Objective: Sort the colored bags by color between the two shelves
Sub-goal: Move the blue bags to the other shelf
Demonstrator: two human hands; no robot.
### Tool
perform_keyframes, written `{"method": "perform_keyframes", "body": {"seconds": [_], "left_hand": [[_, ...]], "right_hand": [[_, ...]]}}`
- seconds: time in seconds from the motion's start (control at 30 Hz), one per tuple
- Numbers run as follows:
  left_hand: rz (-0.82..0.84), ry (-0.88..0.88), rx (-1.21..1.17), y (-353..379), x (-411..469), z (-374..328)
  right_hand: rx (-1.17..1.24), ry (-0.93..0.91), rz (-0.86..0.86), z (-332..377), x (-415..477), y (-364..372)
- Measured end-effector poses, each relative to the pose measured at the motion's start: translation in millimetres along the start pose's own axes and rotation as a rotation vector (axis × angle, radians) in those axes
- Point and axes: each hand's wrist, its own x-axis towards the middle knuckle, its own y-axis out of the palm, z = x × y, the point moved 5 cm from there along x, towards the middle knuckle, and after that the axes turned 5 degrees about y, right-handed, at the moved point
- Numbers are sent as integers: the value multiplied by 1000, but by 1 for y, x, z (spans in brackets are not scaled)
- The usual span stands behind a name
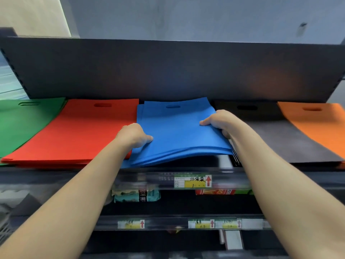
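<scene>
A stack of blue bags (pixel 177 131) lies in the middle of the top shelf, its front edge lifted off the shelf. My left hand (pixel 133 135) grips the stack's left edge, thumb on top. My right hand (pixel 219 122) grips its right edge, thumb on top and fingers underneath. Left of the blue stack lie red bags (pixel 84 131) and, further left, green bags (pixel 20 124). To the right lie dark grey bags (pixel 276 135) and orange bags (pixel 321 124) at the far right.
A dark back panel (pixel 168 70) rises behind the bags. The shelf's front rail (pixel 192 181) carries a price label. Lower shelves hold a teal packet (pixel 136 196), a red box (pixel 214 192) and more labels (pixel 201 223).
</scene>
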Motion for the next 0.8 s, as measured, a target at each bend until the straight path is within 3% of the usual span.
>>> {"method": "perform_keyframes", "body": {"seconds": [0.13,0.33,0.5,0.57,0.7,0.8], "left_hand": [[-39,16,-61,-2,2,-5],[75,13,-203,9,9,-19],[98,-37,-308,11,15,-27],[167,-97,-471,13,19,-22],[238,-233,-799,25,27,-5],[228,-132,-842,14,15,-28]], "right_hand": [[250,-92,41,6,3,-16],[328,-69,75,-12,12,-41],[269,107,151,-33,9,-39],[250,135,175,-37,7,-41],[106,71,129,-34,6,-49],[-58,-24,52,-21,-2,-43]]}}
